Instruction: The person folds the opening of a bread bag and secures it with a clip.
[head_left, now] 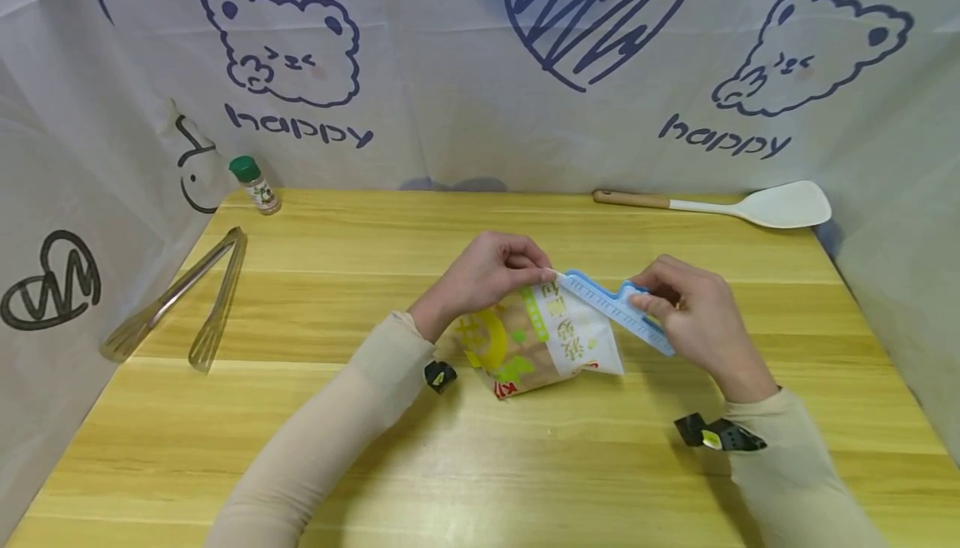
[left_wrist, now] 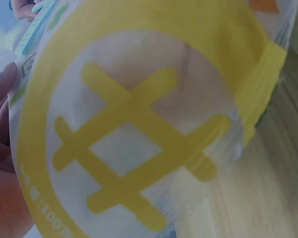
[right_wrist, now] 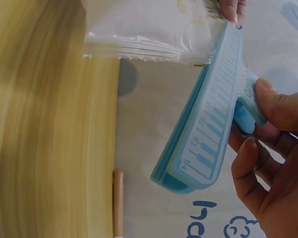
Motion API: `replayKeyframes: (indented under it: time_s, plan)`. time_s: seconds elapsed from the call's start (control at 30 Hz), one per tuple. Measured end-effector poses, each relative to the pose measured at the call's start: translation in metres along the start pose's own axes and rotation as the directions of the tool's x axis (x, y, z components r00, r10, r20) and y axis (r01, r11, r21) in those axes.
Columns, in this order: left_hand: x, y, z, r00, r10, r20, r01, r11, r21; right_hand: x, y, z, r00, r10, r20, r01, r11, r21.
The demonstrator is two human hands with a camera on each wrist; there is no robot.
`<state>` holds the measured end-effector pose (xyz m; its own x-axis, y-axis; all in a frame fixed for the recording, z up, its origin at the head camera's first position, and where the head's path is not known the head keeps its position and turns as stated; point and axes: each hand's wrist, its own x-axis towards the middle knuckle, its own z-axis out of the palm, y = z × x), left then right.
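Note:
A snack bag (head_left: 517,336) with yellow and green print hangs over the middle of the table. My left hand (head_left: 498,273) pinches its top edge near one end of a blue sealing clip (head_left: 618,311). Thumb and fingers of my right hand (head_left: 693,315) grip the clip's handle tabs. In the right wrist view the clip (right_wrist: 203,129) lies along the bag's edge at its far end, while its near end extends past the bag (right_wrist: 149,29). The bag's yellow printed side (left_wrist: 134,114) fills most of the left wrist view and hides part of my left hand (left_wrist: 7,198).
Metal tongs (head_left: 225,281) lie spread at the table's left. A green-capped seasoning jar (head_left: 258,190) stands at the back left corner. A white spatula (head_left: 783,205) with a wooden handle lies along the back edge. Printed cloth (head_left: 442,73) walls the table (head_left: 480,481) at the back and sides.

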<state>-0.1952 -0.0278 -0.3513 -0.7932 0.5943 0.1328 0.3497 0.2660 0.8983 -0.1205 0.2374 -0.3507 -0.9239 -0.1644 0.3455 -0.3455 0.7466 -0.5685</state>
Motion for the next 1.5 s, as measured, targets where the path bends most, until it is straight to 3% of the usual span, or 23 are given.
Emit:
replayKeyframes:
  time_s: [0.33, 0.63, 0.8, 0.93, 1.5]
  plan:
    - [0.000, 0.001, -0.005, 0.998, -0.051, 0.029, 0.053, 0.997, -0.055, 0.002, 0.001, 0.002, 1.000, -0.006, -0.013, 0.006, 1.000, 0.014]
    - [0.000, -0.001, -0.006, 1.000, -0.019, 0.008, 0.019, 1.000, 0.018, 0.004, 0.001, 0.005, 1.000, -0.004, -0.010, 0.004, 1.000, 0.024]
    - [-0.001, -0.002, -0.010, 0.995, -0.068, 0.066, 0.068, 0.998, 0.009, 0.004, 0.001, 0.005, 1.000, 0.004, -0.007, -0.004, 1.000, 0.027]
    - [-0.002, -0.003, -0.013, 0.992, -0.100, 0.074, 0.098, 0.995, 0.024, 0.005, 0.002, 0.006, 1.000, 0.012, -0.001, -0.012, 1.000, 0.026]
    - [-0.003, -0.008, -0.010, 0.998, -0.060, 0.036, 0.059, 0.998, 0.027, 0.009, 0.002, 0.010, 1.000, -0.017, -0.013, 0.018, 0.999, 0.047]
